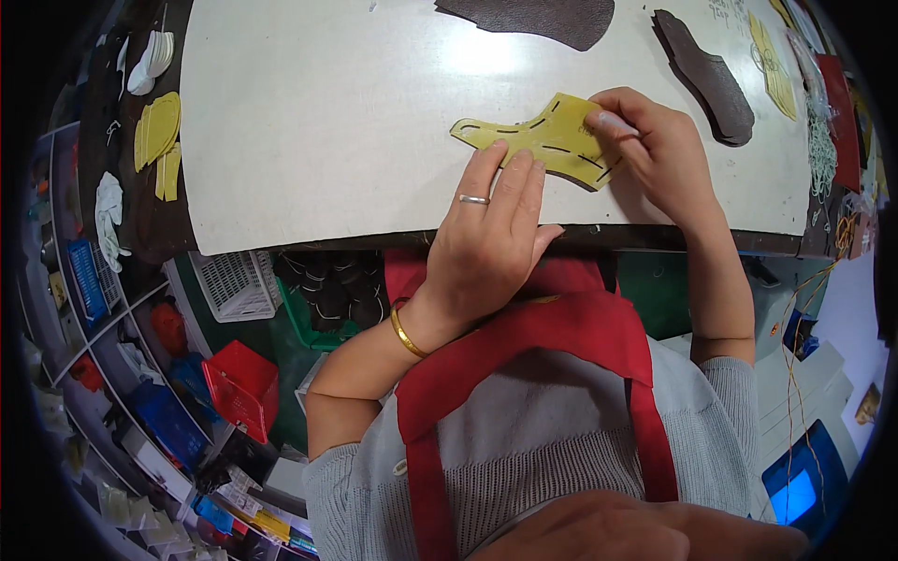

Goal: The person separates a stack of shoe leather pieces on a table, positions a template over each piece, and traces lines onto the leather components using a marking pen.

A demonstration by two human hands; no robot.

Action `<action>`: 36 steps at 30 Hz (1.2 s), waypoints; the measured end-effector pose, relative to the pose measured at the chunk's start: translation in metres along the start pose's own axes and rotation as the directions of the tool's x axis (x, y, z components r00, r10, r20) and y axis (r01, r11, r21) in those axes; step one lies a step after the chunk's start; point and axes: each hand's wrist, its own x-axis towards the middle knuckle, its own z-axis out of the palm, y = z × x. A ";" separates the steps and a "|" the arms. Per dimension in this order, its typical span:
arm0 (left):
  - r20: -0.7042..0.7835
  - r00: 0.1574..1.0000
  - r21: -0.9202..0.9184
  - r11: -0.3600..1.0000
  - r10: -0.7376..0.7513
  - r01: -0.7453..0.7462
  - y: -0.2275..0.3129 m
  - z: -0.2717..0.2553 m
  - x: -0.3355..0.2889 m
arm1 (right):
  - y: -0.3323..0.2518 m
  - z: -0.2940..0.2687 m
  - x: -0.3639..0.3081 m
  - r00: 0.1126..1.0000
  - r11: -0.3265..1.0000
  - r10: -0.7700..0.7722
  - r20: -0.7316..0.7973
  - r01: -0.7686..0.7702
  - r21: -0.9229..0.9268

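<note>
A yellow pattern template [533, 136] with dark slots lies on the white tabletop, close to its near edge. A dark brown edge, apparently a leather piece [572, 182], shows from beneath it. My left hand [491, 224], wearing a ring, rests its outstretched fingers on the template's lower middle and presses it flat. At the template's right end, my right hand [659, 150] is closed round a pale, pen-like stick [615, 124]. The stick's tip is hidden by the fingers.
Dark brown leather pieces lie at the table's far edge [543, 19] and far right [706, 79]. More yellow templates sit at the left [157, 131] and right [772, 65]. Below the table are a white crate [234, 285], a green bin [295, 313] and a red basket [243, 383].
</note>
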 end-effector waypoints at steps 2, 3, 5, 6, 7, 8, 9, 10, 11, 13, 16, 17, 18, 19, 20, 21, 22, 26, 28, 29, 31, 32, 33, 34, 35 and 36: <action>0.011 1.000 -0.003 1.000 -0.002 0.002 0.000 -0.002 0.001 | 0.002 0.002 -0.001 0.998 0.996 -0.049 -0.029 0.047 -0.076; 0.020 1.000 0.013 1.000 -0.005 0.005 0.001 -0.003 0.002 | 0.005 0.003 0.000 0.997 0.995 -0.067 -0.027 0.064 -0.080; 0.033 0.999 0.009 1.000 0.009 -0.009 0.000 -0.003 0.007 | 0.010 -0.002 0.001 0.997 0.993 -0.063 -0.035 0.059 -0.098; 0.002 0.999 0.047 0.998 0.035 -0.035 -0.003 -0.003 0.011 | 0.009 -0.006 0.003 1.000 0.999 -0.025 -0.017 0.025 -0.030; -0.029 0.998 0.086 0.995 0.060 -0.057 -0.006 -0.004 0.015 | 0.010 -0.012 0.004 1.000 0.999 0.010 0.005 -0.010 0.038; -0.026 0.997 0.074 0.995 0.070 -0.068 -0.011 -0.005 0.018 | 0.015 -0.018 0.004 0.998 0.991 0.064 0.022 -0.066 0.117; 0.001 0.996 0.121 0.989 0.089 -0.089 -0.017 -0.006 0.021 | 0.016 -0.020 0.000 0.997 0.991 0.078 0.016 -0.079 0.112; 0.029 0.994 0.170 0.979 0.106 -0.110 -0.020 -0.007 0.023 | 0.016 -0.019 -0.003 0.998 0.991 0.055 -0.012 -0.053 0.120; 0.032 0.993 0.161 0.980 0.115 -0.118 -0.018 -0.009 0.026 | 0.016 -0.018 -0.005 0.999 0.991 0.031 -0.039 -0.025 0.128; 0.055 0.992 0.225 0.967 0.111 -0.120 -0.015 -0.014 0.031 | 0.012 -0.016 -0.009 0.997 0.998 0.027 -0.076 -0.023 0.051; 0.128 0.980 0.264 0.947 0.155 -0.184 -0.009 -0.015 0.031 | 0.014 -0.012 -0.011 0.983 0.994 -0.074 -0.166 0.059 -0.094; 0.124 0.980 0.268 0.946 0.153 -0.182 -0.009 -0.012 0.031 | 0.016 -0.015 -0.008 0.969 0.979 -0.121 -0.215 0.081 -0.189; 0.085 0.981 0.232 0.954 0.175 -0.190 -0.009 -0.008 0.030 | 0.020 -0.019 -0.005 0.951 0.954 -0.174 -0.256 0.099 -0.283; 0.043 0.981 0.202 0.960 0.188 -0.193 -0.008 -0.005 0.029 | 0.026 -0.022 0.001 0.918 0.953 -0.211 -0.335 0.117 -0.280; 0.036 0.984 0.212 0.960 0.176 -0.180 -0.007 -0.003 0.027 | 0.027 -0.029 0.003 0.902 0.952 -0.268 -0.337 0.193 -0.239; 0.017 0.981 0.237 0.952 0.195 -0.193 -0.006 -0.001 0.026 | 0.025 -0.036 0.009 0.883 0.943 -0.324 -0.341 0.270 -0.197; 0.002 0.977 0.259 0.944 0.212 -0.206 -0.004 -0.001 0.024 | 0.018 -0.038 0.014 0.882 0.939 -0.335 -0.331 0.284 -0.192; 0.011 0.986 0.177 0.970 0.167 -0.166 -0.001 -0.004 0.020 | -0.019 -0.014 0.032 0.861 0.845 -0.507 0.040 0.506 -0.173; 0.035 0.987 0.160 0.974 0.156 -0.159 -0.001 -0.005 0.018 | -0.036 0.005 0.045 0.812 0.810 -0.575 0.101 0.582 -0.073; 0.027 0.989 0.167 0.974 0.148 -0.150 0.000 -0.005 0.018 | -0.047 0.013 0.050 0.872 0.884 -0.467 0.146 0.461 0.074; 0.018 0.989 0.156 0.976 0.149 -0.150 0.002 -0.003 0.017 | -0.055 0.023 0.055 0.907 0.924 -0.362 0.214 0.319 0.209; 0.013 0.989 0.158 0.977 0.144 -0.145 0.001 -0.002 0.016 | -0.055 0.027 0.058 0.907 0.937 -0.351 0.235 0.339 0.089; 0.008 0.986 0.173 0.971 0.165 -0.164 -0.001 0.001 0.016 | -0.054 0.030 0.059 0.907 0.934 -0.335 0.253 0.355 -0.034; 0.003 0.983 0.188 0.965 0.185 -0.182 -0.002 0.002 0.016 | -0.057 0.029 0.057 0.913 0.940 -0.323 0.250 0.340 -0.027; 0.000 0.983 0.186 0.966 0.182 -0.179 -0.003 0.002 0.017 | -0.055 0.028 0.058 0.912 0.940 -0.323 0.254 0.341 -0.030; 0.002 0.984 0.190 0.966 0.180 -0.177 -0.003 0.002 0.017 | -0.049 0.026 0.058 0.882 0.883 -0.419 0.216 0.451 -0.127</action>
